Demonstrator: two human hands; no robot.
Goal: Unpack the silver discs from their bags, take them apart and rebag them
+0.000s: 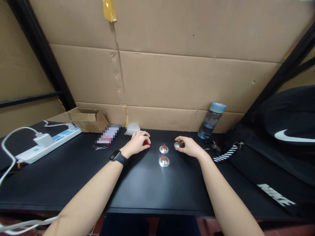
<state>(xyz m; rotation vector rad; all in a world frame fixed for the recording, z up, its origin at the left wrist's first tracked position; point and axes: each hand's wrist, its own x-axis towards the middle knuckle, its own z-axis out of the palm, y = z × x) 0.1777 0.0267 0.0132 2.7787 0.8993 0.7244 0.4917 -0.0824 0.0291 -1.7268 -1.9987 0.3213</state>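
My left hand (137,143), with a black watch at the wrist, curls its fingers round a small cluster of red pieces (147,143) on the table. Their exact shape is partly hidden by the fingers. My right hand (189,146) has thumb and fingers closed on a clear, shiny suction cup (177,146); whether more lie under it, I cannot tell. Between the hands sits one clear suction cup with a red hook (164,149). Nearer to me lies another suction cup with a red hook (164,161), apart from the first and touched by neither hand.
A blue-capped water bottle (211,120) stands at the back right, beside keys (216,146) and a black bag (278,157). Left are a white power strip (49,144), an open cardboard box (91,120), a blurred-out flat item (108,135) and a clear plastic bag (132,128).
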